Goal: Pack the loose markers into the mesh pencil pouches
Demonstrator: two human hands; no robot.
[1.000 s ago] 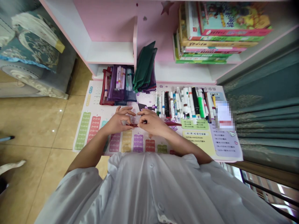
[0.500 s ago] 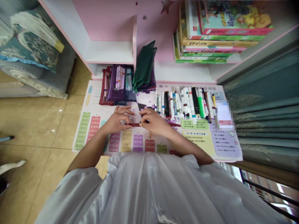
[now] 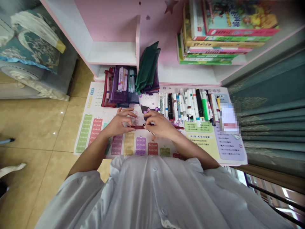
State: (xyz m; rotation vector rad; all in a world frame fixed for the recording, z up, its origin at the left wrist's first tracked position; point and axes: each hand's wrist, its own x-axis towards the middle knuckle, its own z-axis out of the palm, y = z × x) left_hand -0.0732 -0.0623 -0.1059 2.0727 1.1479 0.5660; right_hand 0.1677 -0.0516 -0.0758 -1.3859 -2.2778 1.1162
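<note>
- Two hands: the person's left hand and right hand, bare, held close together above the worktop, with a white shirt filling the near edge of the view.
- One thin dark-red stick lies level between the hands, at the middle of a printed multiplication-table mat; a dark-red tip shows beyond the right hand.
- Both grips are clenched on the stick: the left fingertips pinch its left part, and the right fingers close over its middle.
- One white worktop carries the mat, under a pink-backed shelf unit.
- Three mesh pouches, red, purple and blue, hold pens at the far left of the mat; one folded dark-green cloth leans just beside them.
- More than twenty markers lie side by side at the far right of the mat, close to the right hand.
- One stack of picture books sits on the shelf at far right.
- The right hand hides the stick's middle, so whether the dark-red tip belongs to the same piece is hard to make out.
- One blurred patch at right cannot be read.
- A teal curtain and a sofa cushion are cut off by the frame.
</note>
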